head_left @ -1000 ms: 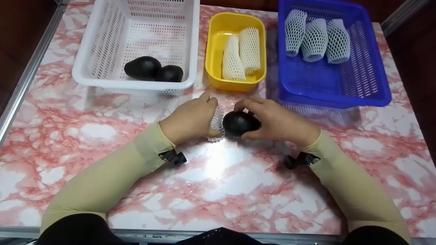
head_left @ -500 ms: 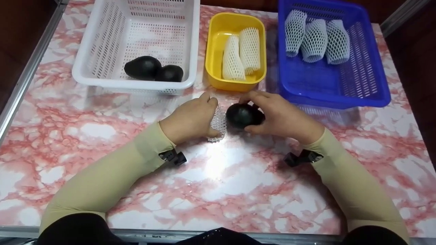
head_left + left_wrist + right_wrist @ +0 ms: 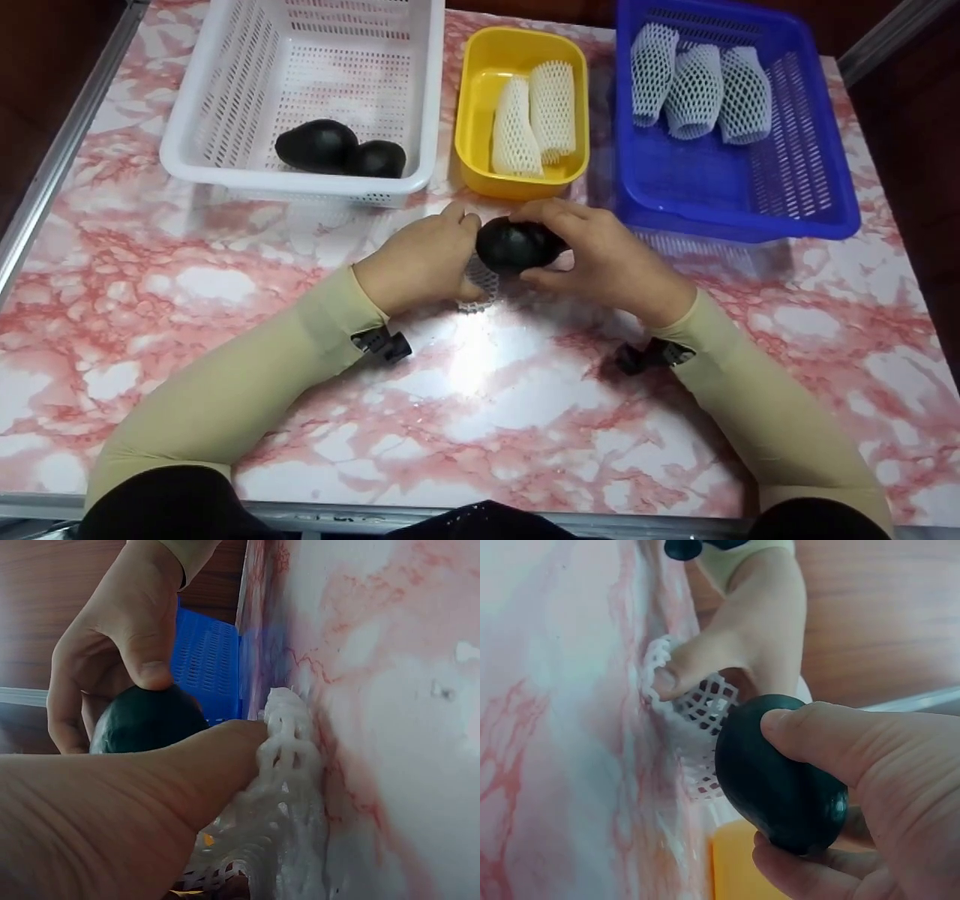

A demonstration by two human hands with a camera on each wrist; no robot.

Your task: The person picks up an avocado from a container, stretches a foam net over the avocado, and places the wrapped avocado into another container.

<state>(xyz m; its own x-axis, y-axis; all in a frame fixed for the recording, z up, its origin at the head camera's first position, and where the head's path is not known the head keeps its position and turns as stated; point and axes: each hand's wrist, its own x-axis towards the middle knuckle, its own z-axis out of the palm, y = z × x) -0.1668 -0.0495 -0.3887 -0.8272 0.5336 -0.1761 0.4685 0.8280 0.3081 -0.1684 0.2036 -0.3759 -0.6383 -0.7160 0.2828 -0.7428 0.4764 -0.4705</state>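
Observation:
My left hand (image 3: 424, 259) holds a white foam net sleeve (image 3: 482, 285) just above or on the tabletop, its thumb inside the opening in the right wrist view. The sleeve's mesh (image 3: 697, 742) stands open toward the right hand. Between thumb and fingers, my right hand (image 3: 600, 255) grips a dark avocado (image 3: 514, 246). In the right wrist view the avocado (image 3: 776, 772) is raised off the table, close to the sleeve's mouth and overlapping it in view. Whether the two touch, I cannot tell. In the left wrist view my left thumb partly hides the avocado (image 3: 146, 720).
A white basket (image 3: 300, 180) at back left holds two dark avocados (image 3: 319, 146). The yellow bin (image 3: 521, 187) in the middle contains two foam net sleeves (image 3: 553, 109). At back right, a blue basket (image 3: 705, 217) holds three net-sleeved items (image 3: 694, 94). The tabletop (image 3: 480, 420) is marbled pink.
My right hand moved the avocado slightly away and rightward, then back left over the sleeve's far end. The left hand stays nearly still with the sleeve.

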